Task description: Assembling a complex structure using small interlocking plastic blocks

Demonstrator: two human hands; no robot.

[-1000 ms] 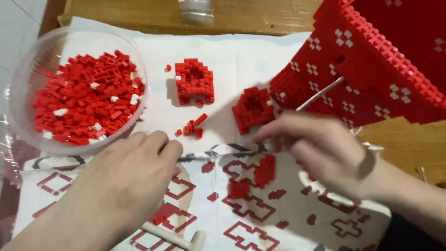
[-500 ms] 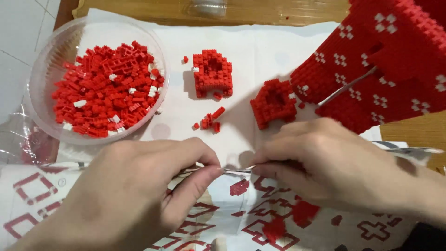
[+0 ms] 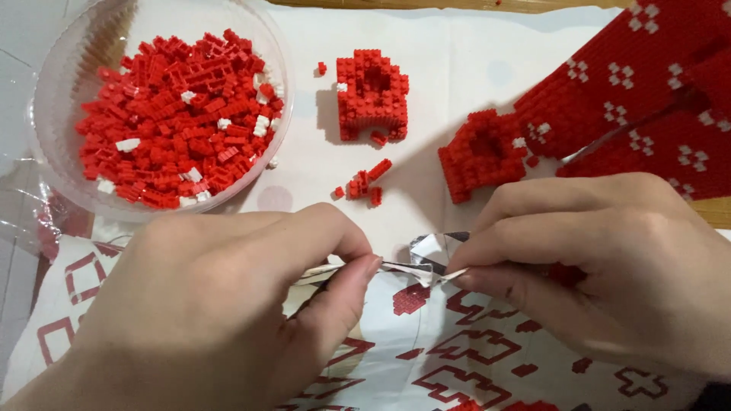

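White paper sheet (image 3: 457, 61); both hands' fingers (image 3: 358, 278) pinch crinkled, perhaps plastic, strip (image 3: 426, 259).

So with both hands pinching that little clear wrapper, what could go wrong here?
The clear wrapper looks pulled taut between the left hand and right hand, so it might tear suddenly. A jerk could knock the loose red bricks just beyond it, or the small red block build near the right hand.

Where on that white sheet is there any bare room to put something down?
Bare white sheet lies between the small red block build and the big red brick wall. A smaller patch sits below the clear plastic bowl. Crowded: around both hands, left hand, right hand.
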